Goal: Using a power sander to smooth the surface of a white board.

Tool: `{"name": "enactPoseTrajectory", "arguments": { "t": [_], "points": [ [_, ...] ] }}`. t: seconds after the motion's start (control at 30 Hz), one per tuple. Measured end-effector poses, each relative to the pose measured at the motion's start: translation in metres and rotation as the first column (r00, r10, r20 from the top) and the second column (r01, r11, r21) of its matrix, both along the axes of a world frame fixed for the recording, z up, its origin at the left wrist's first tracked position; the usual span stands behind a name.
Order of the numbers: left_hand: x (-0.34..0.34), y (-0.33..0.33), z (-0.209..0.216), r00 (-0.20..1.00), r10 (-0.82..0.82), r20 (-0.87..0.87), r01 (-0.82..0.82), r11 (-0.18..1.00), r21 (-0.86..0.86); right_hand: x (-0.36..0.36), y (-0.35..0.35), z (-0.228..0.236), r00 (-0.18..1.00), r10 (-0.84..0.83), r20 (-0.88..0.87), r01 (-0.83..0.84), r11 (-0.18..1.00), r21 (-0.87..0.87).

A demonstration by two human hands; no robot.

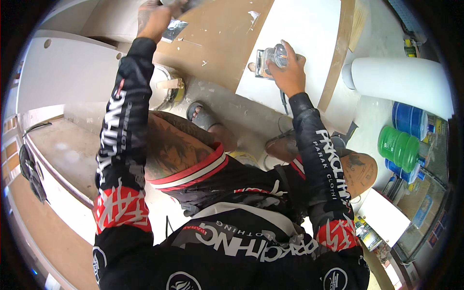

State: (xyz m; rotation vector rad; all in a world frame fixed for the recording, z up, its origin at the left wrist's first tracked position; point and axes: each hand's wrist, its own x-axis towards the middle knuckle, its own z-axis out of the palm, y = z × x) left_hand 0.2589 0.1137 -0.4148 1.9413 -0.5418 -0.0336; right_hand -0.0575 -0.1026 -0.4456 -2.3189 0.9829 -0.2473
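Observation:
My right hand is closed around the top of a palm sander, a grey, square-based power tool. The sander's base is over the white panel, close to its left edge, and a dark cord trails from it toward my legs. At the top edge of the view, my left hand has its fingers curled around something greyish, blurred and partly cut off by the frame. Just below that hand, a small dark, shiny piece lies on the brown board.
An open paint bucket stands between the brown board and my leg. To the right are a large white roll, a green water jug and a blue water jug. White cabinet panels stand at the left.

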Motion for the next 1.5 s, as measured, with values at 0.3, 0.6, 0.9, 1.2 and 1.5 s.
{"name": "enactPoseTrajectory", "arguments": {
  "t": [0.3, 0.6, 0.9, 1.2, 1.5],
  "points": [
    [-0.214, 0.026, 0.011, 0.760, -0.590, -0.273, 0.650, 0.702, 0.291, -0.083, -0.068, -0.030, 0.991, 0.004, 0.137, 0.008, 0.996, -0.089],
    [-0.197, 0.029, -0.107, 0.884, -0.256, -0.392, 0.458, 0.644, 0.612, -0.094, -0.078, -0.007, 0.988, -0.127, 0.092, 0.123, 0.992, 0.038],
    [-0.205, 0.017, -0.114, 0.913, -0.325, -0.247, 0.407, 0.672, 0.618, -0.089, -0.059, -0.019, 0.984, -0.148, 0.100, 0.150, 0.989, -0.012],
    [-0.213, 0.008, -0.122, 0.915, -0.385, -0.120, 0.383, 0.735, 0.559, -0.073, -0.041, -0.010, 0.993, -0.082, 0.087, 0.083, 0.996, -0.013],
    [-0.223, 0.007, -0.120, 0.931, -0.345, -0.120, 0.354, 0.774, 0.524, -0.081, -0.070, -0.025, 0.985, -0.107, 0.134, 0.111, 0.993, -0.026]
  ]
}}
